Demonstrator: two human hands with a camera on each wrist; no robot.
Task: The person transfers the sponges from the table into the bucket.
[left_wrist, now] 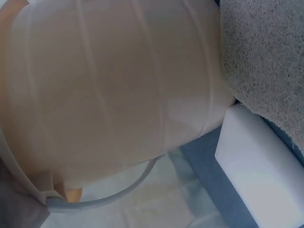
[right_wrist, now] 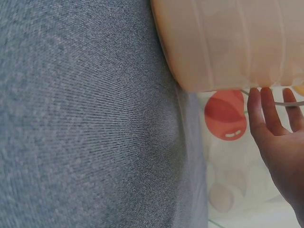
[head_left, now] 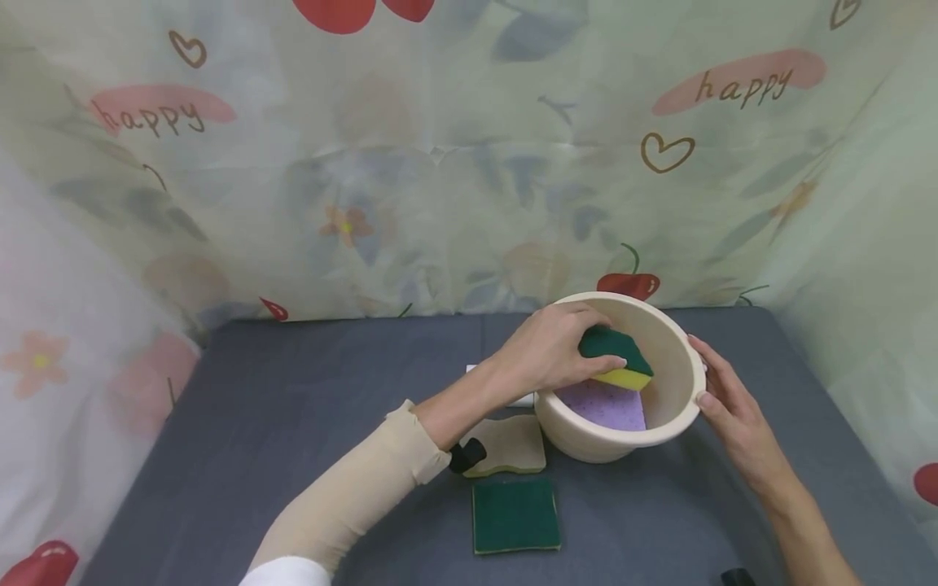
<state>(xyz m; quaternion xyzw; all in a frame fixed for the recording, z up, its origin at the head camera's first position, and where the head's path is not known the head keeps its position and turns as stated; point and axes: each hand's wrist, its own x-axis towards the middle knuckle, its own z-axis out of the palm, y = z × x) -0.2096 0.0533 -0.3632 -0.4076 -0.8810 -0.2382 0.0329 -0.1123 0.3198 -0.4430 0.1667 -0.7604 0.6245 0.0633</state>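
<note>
A cream bucket (head_left: 586, 435) stands on the right part of the table, its mouth tipped toward me. My left hand (head_left: 560, 346) reaches into it and grips a green-and-yellow sponge (head_left: 615, 356) between thumb and fingers. Beneath that lies a purple sponge (head_left: 604, 407) inside the bucket. At the bucket's right rim my right hand (head_left: 740, 423) holds on, thumb in front and fingers behind. In the right wrist view, fingertips of the right hand (right_wrist: 280, 137) touch the bucket wall (right_wrist: 223, 42). The left hand's grip is hidden in the left wrist view.
Left of the bucket lie a wavy-edged beige scrubbing sponge (head_left: 513, 443) and a white block (left_wrist: 261, 166), partly covered by the left arm. Nearer me is a flat green scouring sponge (head_left: 515, 517). A thin grey handle (left_wrist: 109, 199) hangs on the bucket. Patterned curtains (head_left: 440, 203) enclose the table.
</note>
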